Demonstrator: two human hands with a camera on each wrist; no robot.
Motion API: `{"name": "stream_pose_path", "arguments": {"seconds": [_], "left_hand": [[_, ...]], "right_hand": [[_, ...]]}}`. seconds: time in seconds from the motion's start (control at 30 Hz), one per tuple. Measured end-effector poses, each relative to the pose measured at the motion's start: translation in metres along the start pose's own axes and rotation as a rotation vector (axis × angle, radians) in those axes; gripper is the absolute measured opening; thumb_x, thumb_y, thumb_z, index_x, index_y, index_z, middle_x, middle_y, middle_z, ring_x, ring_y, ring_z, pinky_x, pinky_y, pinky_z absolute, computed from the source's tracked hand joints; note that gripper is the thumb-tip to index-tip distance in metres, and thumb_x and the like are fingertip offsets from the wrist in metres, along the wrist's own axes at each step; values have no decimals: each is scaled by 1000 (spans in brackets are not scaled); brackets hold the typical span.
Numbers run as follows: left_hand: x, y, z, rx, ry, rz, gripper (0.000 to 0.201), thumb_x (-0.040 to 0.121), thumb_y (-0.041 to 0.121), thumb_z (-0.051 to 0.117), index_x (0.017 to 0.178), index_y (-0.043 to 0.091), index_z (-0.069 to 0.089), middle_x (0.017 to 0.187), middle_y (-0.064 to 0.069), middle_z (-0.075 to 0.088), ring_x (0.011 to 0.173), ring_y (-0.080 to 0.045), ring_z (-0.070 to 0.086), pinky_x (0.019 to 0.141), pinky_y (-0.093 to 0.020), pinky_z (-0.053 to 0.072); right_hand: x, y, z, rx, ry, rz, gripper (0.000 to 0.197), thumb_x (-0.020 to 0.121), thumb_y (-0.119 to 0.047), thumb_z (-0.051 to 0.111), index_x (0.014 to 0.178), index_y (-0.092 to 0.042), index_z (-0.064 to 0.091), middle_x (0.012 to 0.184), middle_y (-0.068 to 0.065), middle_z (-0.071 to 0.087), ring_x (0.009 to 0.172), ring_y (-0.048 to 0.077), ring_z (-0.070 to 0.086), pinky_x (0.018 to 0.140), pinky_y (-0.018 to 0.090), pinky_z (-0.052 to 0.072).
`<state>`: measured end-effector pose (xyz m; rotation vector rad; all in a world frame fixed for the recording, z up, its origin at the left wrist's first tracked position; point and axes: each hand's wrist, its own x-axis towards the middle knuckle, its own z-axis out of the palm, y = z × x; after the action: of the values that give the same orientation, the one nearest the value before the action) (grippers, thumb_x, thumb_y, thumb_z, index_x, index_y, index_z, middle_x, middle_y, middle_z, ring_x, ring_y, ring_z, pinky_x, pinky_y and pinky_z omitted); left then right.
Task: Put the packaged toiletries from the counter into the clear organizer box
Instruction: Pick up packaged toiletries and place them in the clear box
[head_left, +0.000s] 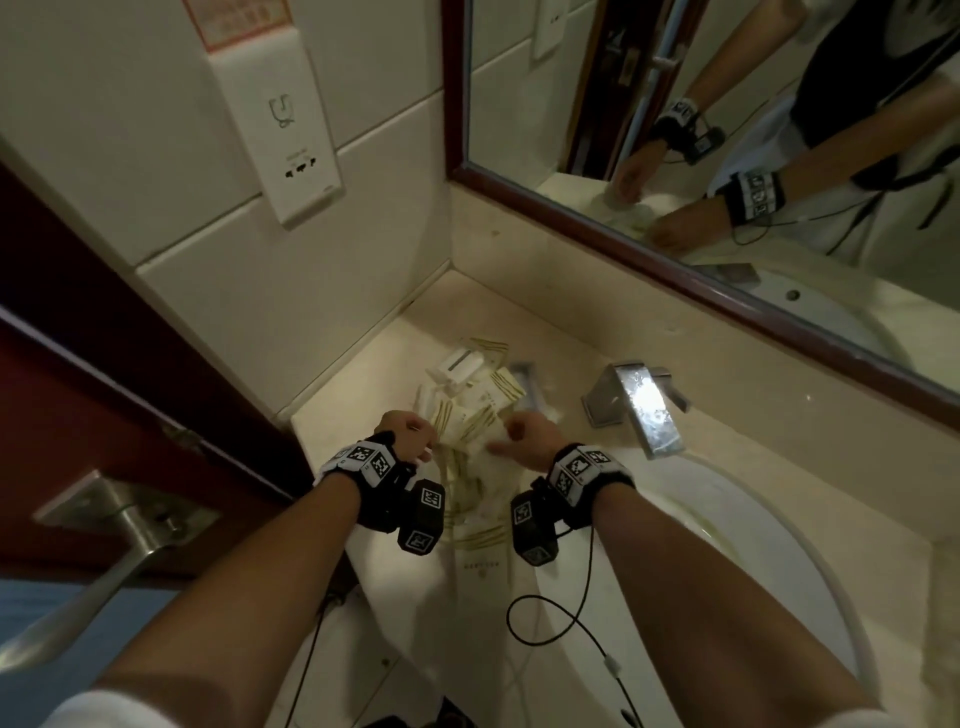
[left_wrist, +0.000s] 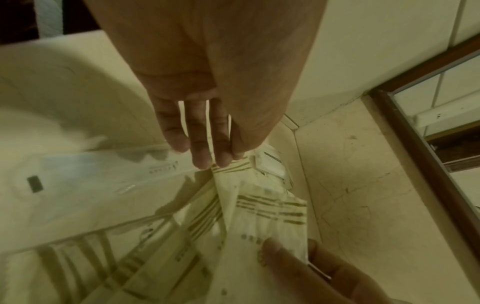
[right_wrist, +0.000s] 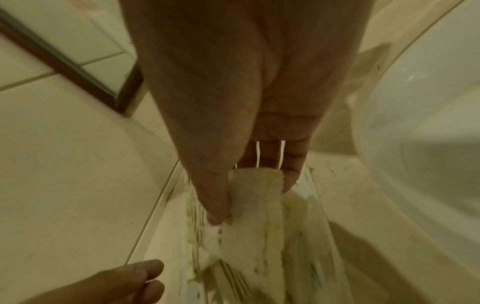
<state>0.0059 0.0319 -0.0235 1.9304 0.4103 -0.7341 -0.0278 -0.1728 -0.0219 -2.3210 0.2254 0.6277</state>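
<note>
Nearest you, a flat cream sachet with olive stripes (head_left: 480, 540) lies on the beige stone counter (head_left: 727, 452), just this side of your wrists. Your left hand (head_left: 408, 434) has its fingers nearly straight, tips touching a striped packet (left_wrist: 270, 209); your right hand (right_wrist: 233, 144) pinches a thin cream packet (right_wrist: 255, 197) between thumb and fingertips. They look light, limp and slippery, so grip each at its sealed edge. Beyond the hands, the clear plastic organizer box (head_left: 532, 387) holds more packets; the chrome tap (head_left: 641, 408) and basin rim crowd its right.
</note>
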Motion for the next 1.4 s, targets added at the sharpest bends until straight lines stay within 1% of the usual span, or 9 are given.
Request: {"name": "stream_pose_path", "arguments": {"seconds": [0.2, 0.43, 0.7, 0.93, 1.03, 1.1, 1.23, 1.3, 1.4], "left_hand": [[8, 12, 15, 174, 83, 67, 27, 87, 13, 58, 111, 1, 62, 115, -22, 63, 101, -41, 62, 83, -40, 53], [21, 11, 26, 223, 68, -24, 59, 82, 25, 67, 133, 9, 42, 142, -17, 40, 119, -36, 51, 93, -37, 48], [31, 11, 33, 241, 105, -23, 61, 77, 18, 71, 129, 5, 42, 132, -18, 50, 115, -35, 53, 89, -34, 46], [29, 25, 31, 132, 52, -48, 27, 84, 15, 66, 103, -3, 66, 101, -16, 66, 105, -32, 61, 85, -28, 47], [26, 35, 28, 83, 81, -42, 35, 87, 12, 60, 117, -6, 61, 122, -21, 62, 112, -34, 59, 90, -31, 48], [23, 41, 26, 74, 124, -28, 32, 89, 10, 55, 115, -7, 61, 125, -19, 60, 115, -35, 57, 96, -35, 46], [14, 58, 23, -11, 157, 51, 20, 94, -1, 45, 90, -12, 62, 102, -22, 58, 110, -32, 56, 94, -36, 43], [2, 70, 24, -53, 148, 69, 22, 93, 0, 46, 75, -4, 58, 79, -18, 54, 96, -27, 53, 85, -36, 45], [-19, 87, 35, 101, 144, 146, 7, 90, 12, 53, 84, 11, 56, 84, -13, 53, 99, -33, 62, 90, -39, 50]], "right_hand": [[2, 9, -22, 201, 238, 38, 32, 86, -29, 68, 107, -7, 57, 103, 12, 65, 95, 29, 63, 88, 46, 54], [2, 21, -26, 312, 404, 81, 29, 90, -27, 60, 113, -10, 55, 116, 12, 61, 90, 20, 54, 76, 27, 42], [5, 25, -27, 301, 408, 78, 32, 91, -27, 61, 117, -8, 55, 120, 13, 60, 92, 17, 52, 76, 25, 39], [3, 25, -31, 290, 396, 87, 31, 92, -29, 60, 116, -11, 55, 118, 10, 62, 91, 18, 55, 74, 27, 43], [-2, 18, -39, 385, 382, 85, 30, 92, -27, 61, 117, -11, 54, 115, 14, 63, 78, 17, 63, 58, 27, 56], [-9, 13, -46, 446, 370, 72, 30, 93, -23, 62, 117, -8, 52, 111, 14, 59, 66, 12, 61, 39, 18, 50], [-27, 9, -59, 576, 353, 25, 26, 90, -18, 66, 109, -11, 49, 115, 17, 56, 74, 22, 64, 39, 26, 54], [-39, 12, -66, 605, 374, -10, 29, 88, -16, 69, 108, -13, 49, 115, 16, 54, 80, 27, 65, 40, 30, 56], [-59, 20, -80, 582, 410, -47, 36, 85, -15, 72, 113, -12, 50, 106, 5, 52, 76, 20, 63, 43, 31, 57]]}}
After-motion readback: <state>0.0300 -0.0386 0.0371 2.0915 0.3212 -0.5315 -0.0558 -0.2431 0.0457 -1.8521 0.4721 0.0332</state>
